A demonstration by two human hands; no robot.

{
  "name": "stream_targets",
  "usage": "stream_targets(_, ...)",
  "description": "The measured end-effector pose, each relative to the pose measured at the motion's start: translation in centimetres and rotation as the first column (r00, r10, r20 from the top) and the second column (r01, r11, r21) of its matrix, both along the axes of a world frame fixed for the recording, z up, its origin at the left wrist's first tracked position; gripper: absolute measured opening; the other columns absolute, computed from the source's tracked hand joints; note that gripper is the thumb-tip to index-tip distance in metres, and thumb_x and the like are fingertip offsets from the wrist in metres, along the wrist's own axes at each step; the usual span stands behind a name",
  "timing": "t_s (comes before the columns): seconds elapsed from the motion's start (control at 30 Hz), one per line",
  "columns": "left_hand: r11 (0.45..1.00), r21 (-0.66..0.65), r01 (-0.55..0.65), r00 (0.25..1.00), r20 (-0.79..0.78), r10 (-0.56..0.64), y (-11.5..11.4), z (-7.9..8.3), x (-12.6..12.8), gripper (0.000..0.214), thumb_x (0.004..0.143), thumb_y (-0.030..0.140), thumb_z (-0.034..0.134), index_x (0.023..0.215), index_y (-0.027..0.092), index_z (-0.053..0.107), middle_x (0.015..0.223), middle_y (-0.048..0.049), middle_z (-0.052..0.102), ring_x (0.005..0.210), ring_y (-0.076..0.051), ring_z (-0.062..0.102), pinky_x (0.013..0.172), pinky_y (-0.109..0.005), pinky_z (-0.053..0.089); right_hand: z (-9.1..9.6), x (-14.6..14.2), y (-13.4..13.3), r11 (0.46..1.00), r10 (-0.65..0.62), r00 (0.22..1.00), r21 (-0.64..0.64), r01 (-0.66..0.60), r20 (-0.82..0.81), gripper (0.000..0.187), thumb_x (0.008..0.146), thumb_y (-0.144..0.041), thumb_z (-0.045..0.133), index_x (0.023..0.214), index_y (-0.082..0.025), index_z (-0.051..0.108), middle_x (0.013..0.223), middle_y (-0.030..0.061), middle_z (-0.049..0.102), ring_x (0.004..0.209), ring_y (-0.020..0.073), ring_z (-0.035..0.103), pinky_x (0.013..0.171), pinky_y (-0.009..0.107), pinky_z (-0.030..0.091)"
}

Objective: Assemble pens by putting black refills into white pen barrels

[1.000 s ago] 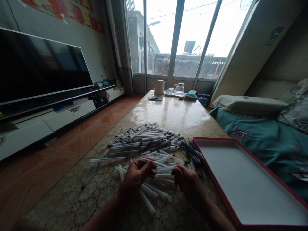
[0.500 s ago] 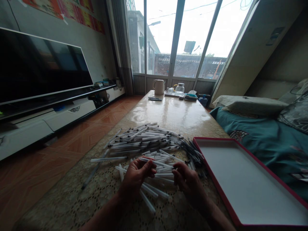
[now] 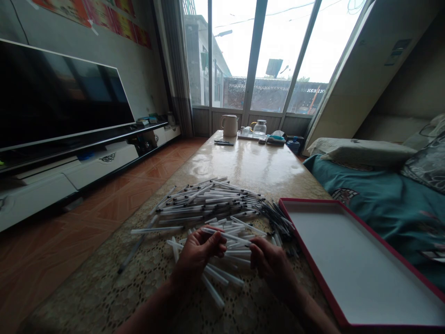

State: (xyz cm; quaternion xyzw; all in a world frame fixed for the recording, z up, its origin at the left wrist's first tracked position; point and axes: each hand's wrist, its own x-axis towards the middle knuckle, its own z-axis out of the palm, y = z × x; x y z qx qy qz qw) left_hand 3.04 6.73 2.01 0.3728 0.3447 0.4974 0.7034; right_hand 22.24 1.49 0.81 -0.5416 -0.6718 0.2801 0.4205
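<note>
My left hand (image 3: 201, 248) is closed in a pinch around a white, translucent pen barrel (image 3: 233, 238), which slants down to the right. At the barrel's right end my right hand (image 3: 270, 257) has its fingers pinched on a small dark piece, mostly hidden by the fingertips; it looks like the end of a pen refill. Loose white barrels (image 3: 216, 290) lie beneath and between my hands. Beyond them spreads a heap of white pens with dark ends (image 3: 205, 200). Thin black refills (image 3: 276, 217) are bunched at the heap's right side.
A shallow white box with a red rim (image 3: 306, 246) lies at the right of the patterned table (image 3: 104, 297). One pen (image 3: 130, 255) lies apart on the left. A jug (image 3: 229, 125), a glass teapot (image 3: 259, 127) and a tissue pack (image 3: 276, 137) stand at the far end.
My right fingers have shifted slightly at the barrel's right end, and a dark bit shows there between barrel and fingertips. My left hand has stayed nearly still.
</note>
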Motion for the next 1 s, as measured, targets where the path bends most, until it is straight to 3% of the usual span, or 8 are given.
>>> stream_targets(0.13,1.0,0.006,-0.001,1.0,-0.004,0.001,0.0,-0.1,0.1,0.027,0.061,0.031,0.082,0.075,0.012,0.069,0.058,-0.0022,0.068,0.048,-0.01,0.061,0.044,-0.017,0.047,-0.3,0.0,-0.1,0.999,0.026,0.997,-0.039,-0.029,-0.08,0.04,0.097,-0.043,0.031,0.073,-0.018,0.051,0.053,-0.0018,0.057,0.038,0.0076,0.048,0.041,0.017,0.037)
stream_targets(0.27,1.0,0.002,-0.007,1.0,0.019,0.007,0.1,0.0,0.0,0.026,0.061,0.031,0.082,0.074,0.013,0.069,0.058,-0.002,0.068,0.048,-0.009,0.06,0.045,-0.017,0.047,-0.5,0.1,0.1,0.998,0.034,0.981,-0.039,-0.042,-0.192,0.028,0.094,-0.042,0.042,0.083,-0.017,0.053,0.066,0.0005,0.063,0.042,0.0087,0.055,0.041,0.018,0.04)
stream_targets(0.43,0.997,-0.027,-0.072,0.997,0.024,0.072,0.5,0.3,-0.6,0.029,0.058,0.031,0.084,0.076,0.013,0.07,0.062,-0.002,0.069,0.05,-0.009,0.06,0.047,-0.017,0.048,0.3,0.2,0.0,0.999,-0.052,0.955,-0.009,0.052,-0.293,0.019,0.09,-0.037,0.05,0.089,-0.018,0.051,0.074,0.0014,0.061,0.053,0.0107,0.057,0.048,0.02,0.045)
stream_targets(0.53,0.997,-0.033,-0.075,0.997,0.026,0.076,0.5,0.2,-0.7,0.029,0.059,0.031,0.083,0.076,0.012,0.07,0.063,-0.0022,0.069,0.05,-0.009,0.06,0.047,-0.017,0.047,0.7,0.2,0.0,0.995,-0.091,0.97,0.012,0.096,-0.225,0.019,0.089,-0.035,0.049,0.09,-0.017,0.053,0.066,-0.0009,0.056,0.052,0.011,0.053,0.049,0.02,0.043)
stream_targets(0.83,1.0,-0.027,-0.013,1.0,0.026,0.014,0.4,-0.2,-0.5,0.025,0.062,0.029,0.081,0.077,0.012,0.069,0.061,-0.0024,0.069,0.049,-0.01,0.06,0.045,-0.018,0.047,0.1,0.3,0.0,0.997,-0.062,0.996,0.046,0.065,-0.057,0.018,0.089,-0.033,0.049,0.084,-0.018,0.056,0.066,-0.0003,0.056,0.054,0.0116,0.052,0.05,0.021,0.042)
stream_targets(1.0,0.966,-0.084,-0.243,0.967,0.055,0.248,1.6,0.8,-2.3,0.029,0.057,0.027,0.084,0.077,0.012,0.068,0.063,-0.0008,0.07,0.047,-0.008,0.06,0.045,-0.016,0.048,0.7,1.8,0.2,0.971,-0.218,0.975,0.108,0.213,0.035,0.02,0.089,-0.035,0.046,0.08,-0.019,0.053,0.063,-0.0014,0.053,0.054,0.0128,0.051,0.052,0.022,0.041)
